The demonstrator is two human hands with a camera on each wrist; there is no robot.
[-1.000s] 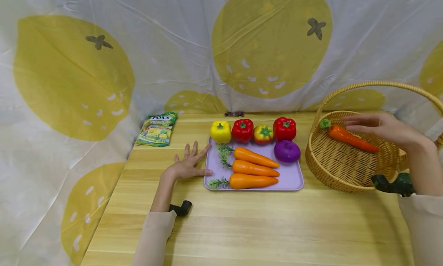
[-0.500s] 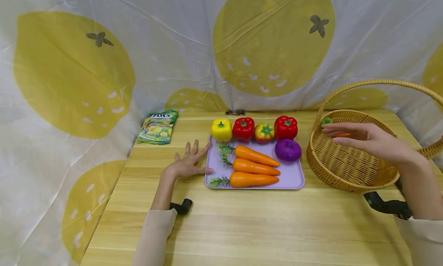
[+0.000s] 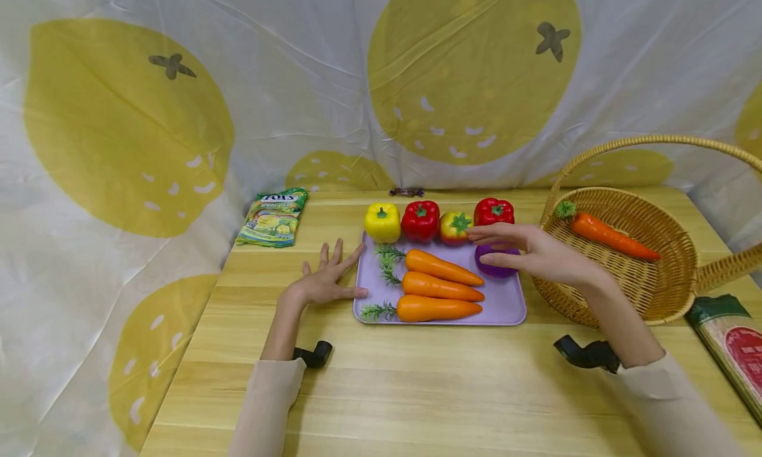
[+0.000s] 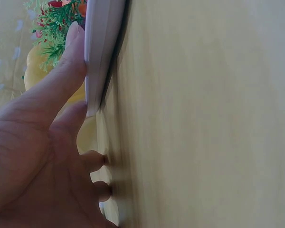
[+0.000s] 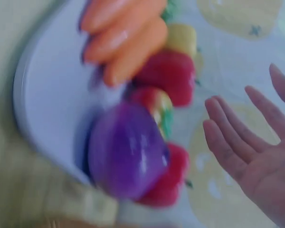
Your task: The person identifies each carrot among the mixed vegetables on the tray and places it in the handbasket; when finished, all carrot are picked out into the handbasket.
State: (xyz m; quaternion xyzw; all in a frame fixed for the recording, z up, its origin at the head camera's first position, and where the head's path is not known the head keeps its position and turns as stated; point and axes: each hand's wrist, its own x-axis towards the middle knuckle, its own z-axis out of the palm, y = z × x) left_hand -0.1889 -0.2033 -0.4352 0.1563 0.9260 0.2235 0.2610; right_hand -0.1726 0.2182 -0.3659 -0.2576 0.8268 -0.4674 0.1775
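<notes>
My left hand (image 3: 321, 284) rests with spread fingers at the left edge of a lilac tray (image 3: 381, 272); its thumb touches the rim (image 4: 97, 52). Above the tray's right side my right hand (image 3: 542, 250) hovers with fingers extended, holding nothing, partly hiding a purple onion (image 3: 500, 264). In the right wrist view the onion (image 5: 126, 152) shows apart from the right hand (image 5: 256, 152). Three orange carrots (image 3: 440, 308) lie on the tray. Behind them are a yellow pepper (image 3: 382, 223), a red pepper (image 3: 421, 221), a red-yellow one (image 3: 455, 227) and another red pepper (image 3: 494, 209).
A wicker basket (image 3: 544, 291) with a tall handle stands right of the tray, holding a red-orange carrot (image 3: 616, 237). A green candy bag (image 3: 274, 217) lies at back left, a small wrapped candy (image 3: 407, 192) by the curtain. A printed packet (image 3: 729, 351) is at the right edge.
My right hand has moved left from over the basket to above the onion on the tray. The carrot in the basket and the packet are uncovered. My left hand stays in place.
</notes>
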